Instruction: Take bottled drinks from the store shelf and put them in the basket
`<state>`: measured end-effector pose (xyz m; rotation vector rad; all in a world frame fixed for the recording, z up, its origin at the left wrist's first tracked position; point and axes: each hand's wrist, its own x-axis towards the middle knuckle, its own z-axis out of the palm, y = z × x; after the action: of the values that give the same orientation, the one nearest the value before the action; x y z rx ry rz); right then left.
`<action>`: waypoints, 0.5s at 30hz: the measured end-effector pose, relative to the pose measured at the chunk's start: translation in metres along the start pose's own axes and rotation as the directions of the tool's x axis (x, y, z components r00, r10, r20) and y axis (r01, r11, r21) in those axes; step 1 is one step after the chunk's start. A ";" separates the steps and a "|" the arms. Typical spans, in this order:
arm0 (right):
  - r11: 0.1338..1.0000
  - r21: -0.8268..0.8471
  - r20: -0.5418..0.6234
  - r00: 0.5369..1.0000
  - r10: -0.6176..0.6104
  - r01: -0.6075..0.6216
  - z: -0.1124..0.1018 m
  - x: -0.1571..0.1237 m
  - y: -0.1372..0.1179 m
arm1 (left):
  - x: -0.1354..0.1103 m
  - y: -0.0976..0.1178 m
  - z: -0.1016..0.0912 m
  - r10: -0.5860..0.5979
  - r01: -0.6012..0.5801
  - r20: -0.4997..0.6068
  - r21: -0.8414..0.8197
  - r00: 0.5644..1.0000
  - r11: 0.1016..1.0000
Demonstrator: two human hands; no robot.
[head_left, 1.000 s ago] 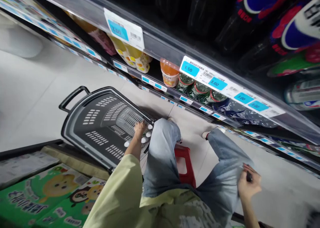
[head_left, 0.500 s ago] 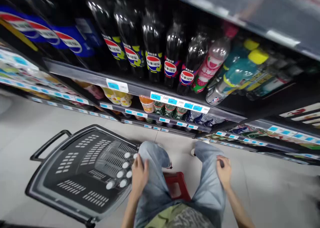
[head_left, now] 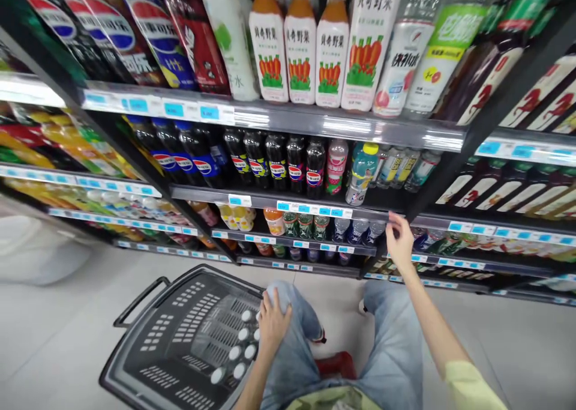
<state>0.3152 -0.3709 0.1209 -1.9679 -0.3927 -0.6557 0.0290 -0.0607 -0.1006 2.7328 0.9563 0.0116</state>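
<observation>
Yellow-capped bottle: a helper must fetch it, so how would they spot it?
Find the shelf of dark cola bottles, under the row of orange bottles. Follow it right, past one pink bottle. The blue bottle next to it alone has a yellow cap.

One basket (head_left: 171, 332), one red stool (head_left: 335, 365), three orange juice bottles (head_left: 299, 44).

Top-shelf bottles (head_left: 301, 44): tops cut off by upper edge. Price tags (head_left: 310, 208): figures too small to read. Far-left shelf stock (head_left: 54, 152): blurred, labels unreadable. Pale shape (head_left: 36, 254) on floor at left: blurred, identity unclear. Red stool (head_left: 335, 365): mostly hidden under legs (head_left: 391, 350). Basket (head_left: 148, 350): near corner cut off by lower edge; bottles inside show only white caps (head_left: 234, 353). Right hand (head_left: 399, 242): fingertip contact with shelf rail (head_left: 202, 195) unclear. Left hand (head_left: 272, 326): forearm cut off below.
</observation>
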 end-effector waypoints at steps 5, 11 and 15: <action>0.927 -0.222 0.082 0.953 -0.291 0.302 0.030 0.147 -0.046 | -0.003 0.005 -0.006 -0.028 0.028 0.009 -0.022 1.000 0.999; 0.875 -0.395 0.219 0.954 -0.206 0.280 0.069 0.247 -0.038 | -0.004 0.001 -0.009 -0.058 0.060 0.046 -0.062 0.997 0.996; 0.848 -0.429 0.219 0.947 -0.236 0.311 0.069 0.264 -0.033 | -0.004 -0.002 -0.007 -0.061 0.065 0.047 -0.085 0.997 0.994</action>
<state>0.5284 -0.2955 0.2771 -2.4534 -0.6775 -0.8338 0.0239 -0.0598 -0.0936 2.6121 1.0057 -0.0188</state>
